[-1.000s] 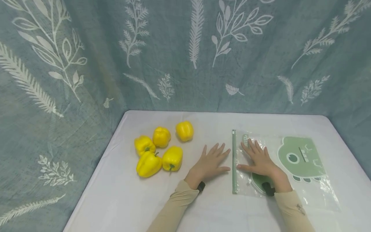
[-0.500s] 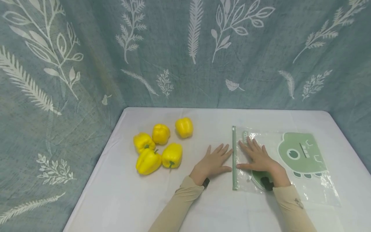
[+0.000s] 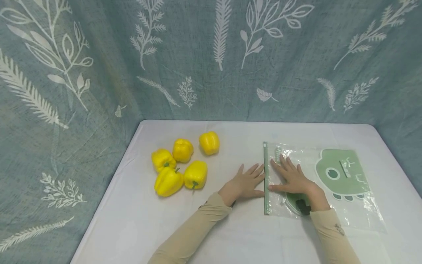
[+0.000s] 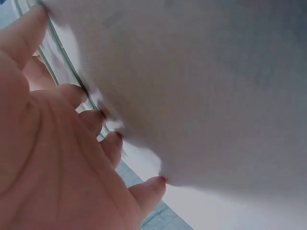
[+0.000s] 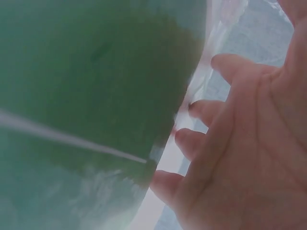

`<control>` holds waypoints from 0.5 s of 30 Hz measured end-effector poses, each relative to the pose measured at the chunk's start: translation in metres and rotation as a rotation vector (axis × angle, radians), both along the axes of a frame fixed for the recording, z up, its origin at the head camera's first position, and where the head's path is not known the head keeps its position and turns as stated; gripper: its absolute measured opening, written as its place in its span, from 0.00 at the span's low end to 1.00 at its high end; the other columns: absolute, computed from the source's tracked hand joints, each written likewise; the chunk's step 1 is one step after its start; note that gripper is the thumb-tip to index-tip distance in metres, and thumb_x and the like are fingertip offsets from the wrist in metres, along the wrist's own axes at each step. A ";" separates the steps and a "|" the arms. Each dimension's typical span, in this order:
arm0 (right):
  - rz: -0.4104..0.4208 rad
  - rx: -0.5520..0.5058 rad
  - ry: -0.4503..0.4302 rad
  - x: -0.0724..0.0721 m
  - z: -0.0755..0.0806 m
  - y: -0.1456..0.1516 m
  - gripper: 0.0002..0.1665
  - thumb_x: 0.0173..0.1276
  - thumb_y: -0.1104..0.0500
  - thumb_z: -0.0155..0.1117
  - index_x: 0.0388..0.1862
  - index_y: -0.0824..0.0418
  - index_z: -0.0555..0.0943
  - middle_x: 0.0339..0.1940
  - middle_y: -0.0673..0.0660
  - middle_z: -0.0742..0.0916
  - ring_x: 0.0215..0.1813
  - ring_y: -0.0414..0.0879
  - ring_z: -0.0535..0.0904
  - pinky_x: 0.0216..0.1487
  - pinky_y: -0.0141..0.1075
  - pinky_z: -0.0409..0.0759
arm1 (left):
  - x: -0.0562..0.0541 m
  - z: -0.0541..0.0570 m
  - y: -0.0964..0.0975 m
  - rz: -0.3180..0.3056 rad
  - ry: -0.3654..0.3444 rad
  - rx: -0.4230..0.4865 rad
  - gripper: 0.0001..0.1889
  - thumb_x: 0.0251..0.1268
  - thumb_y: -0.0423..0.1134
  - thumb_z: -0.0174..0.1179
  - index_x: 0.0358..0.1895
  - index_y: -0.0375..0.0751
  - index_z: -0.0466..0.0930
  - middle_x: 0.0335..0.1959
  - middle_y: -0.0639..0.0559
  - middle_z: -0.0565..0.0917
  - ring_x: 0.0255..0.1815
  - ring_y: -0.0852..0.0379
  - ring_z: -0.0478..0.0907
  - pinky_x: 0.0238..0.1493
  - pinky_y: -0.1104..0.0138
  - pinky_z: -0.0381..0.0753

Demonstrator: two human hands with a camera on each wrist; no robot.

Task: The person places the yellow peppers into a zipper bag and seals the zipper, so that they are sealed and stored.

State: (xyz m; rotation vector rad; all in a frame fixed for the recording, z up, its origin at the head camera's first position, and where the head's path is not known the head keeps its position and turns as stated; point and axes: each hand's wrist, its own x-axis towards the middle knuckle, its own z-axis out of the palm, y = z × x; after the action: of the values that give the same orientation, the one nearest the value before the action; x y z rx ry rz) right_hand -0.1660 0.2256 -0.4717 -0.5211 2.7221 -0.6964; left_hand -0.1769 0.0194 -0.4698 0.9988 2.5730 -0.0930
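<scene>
A clear zip bag point(image 3: 356, 216) with a green cartoon print lies flat on the right of the table, its green zip strip point(image 3: 266, 205) on the left side. My right hand point(image 3: 293, 179) rests on the bag with fingers spread, just right of the strip. To the strip's left, my left hand point(image 3: 243, 184) lies spread on the tablecloth, its fingertips at the strip's edge. In the left wrist view the left hand's fingers point(image 4: 112, 148) reach down to the cloth and the strip. The right wrist view has the right hand's fingers point(image 5: 189, 141) touching the bag.
Several yellow bell peppers lie on the left of the white-covered table point(image 3: 132, 227), among them a front one point(image 3: 169, 182) and one set apart at the back point(image 3: 209, 143). A blue-green curtain point(image 3: 197, 55) with white leaf prints hangs behind and at the left.
My left hand has slid a little right, up to the zip strip. My right hand stays spread on the bag. The whole head view has shifted slightly upward.
</scene>
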 end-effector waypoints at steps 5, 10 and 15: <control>-0.020 -0.001 -0.012 0.002 -0.001 -0.002 0.57 0.55 0.35 0.63 0.73 0.60 0.51 0.73 0.72 0.45 0.72 0.70 0.34 0.63 0.71 0.31 | 0.001 0.002 0.003 0.010 -0.021 -0.023 0.40 0.62 0.69 0.39 0.74 0.56 0.42 0.75 0.58 0.34 0.75 0.57 0.32 0.72 0.47 0.40; -0.023 0.035 -0.002 0.003 -0.001 -0.005 0.55 0.55 0.33 0.62 0.74 0.56 0.52 0.73 0.72 0.46 0.72 0.70 0.35 0.63 0.71 0.33 | 0.002 0.002 0.005 0.022 -0.035 -0.036 0.42 0.61 0.70 0.38 0.74 0.56 0.40 0.75 0.59 0.34 0.75 0.57 0.31 0.72 0.46 0.39; -0.022 0.039 -0.006 0.004 0.001 -0.007 0.53 0.56 0.34 0.61 0.73 0.57 0.53 0.73 0.72 0.46 0.72 0.71 0.35 0.63 0.71 0.33 | 0.002 0.000 0.004 0.017 -0.035 -0.036 0.42 0.61 0.71 0.38 0.74 0.57 0.40 0.75 0.61 0.36 0.75 0.57 0.30 0.71 0.45 0.38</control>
State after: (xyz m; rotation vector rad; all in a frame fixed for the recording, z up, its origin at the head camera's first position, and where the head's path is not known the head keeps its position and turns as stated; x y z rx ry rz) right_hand -0.1617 0.2186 -0.4706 -0.4794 2.7343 -0.6474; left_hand -0.1750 0.0233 -0.4701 0.9561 2.5383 -0.1161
